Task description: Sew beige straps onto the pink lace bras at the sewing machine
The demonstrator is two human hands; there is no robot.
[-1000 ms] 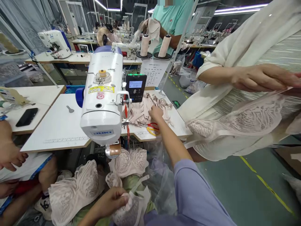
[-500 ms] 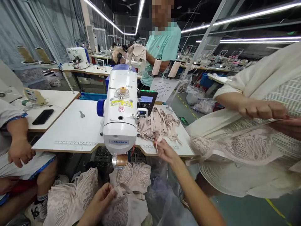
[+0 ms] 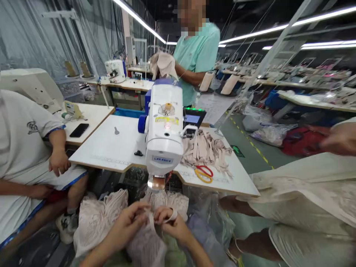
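My left hand (image 3: 125, 226) is in my lap below the sewing machine (image 3: 164, 137), fingers pinched on a beige lace bra (image 3: 146, 243). Close beside it, my right hand (image 3: 176, 226) is closed on a thin beige strap (image 3: 172, 215) that loops over its fingers. Between the hands, a strip of the fabric runs down; how it meets the strap is blurred. Other lace bras (image 3: 97, 218) are bunched left of my hands, and more lace (image 3: 178, 204) lies under the machine head. A heap of cut beige straps (image 3: 204, 148) covers the table's right side.
Scissors with red and yellow handles (image 3: 205, 174) lie at the table's front edge (image 3: 222, 187). A metal key-shaped piece (image 3: 116, 130) is on the left. Co-workers sit at left and stand at right and behind the machine. Plastic bags (image 3: 211, 218) hang below the table.
My right hand has come from the strap heap down to my left hand, bringing a strap. The co-worker at right has moved the lace bra lower and away. The view has swung right.
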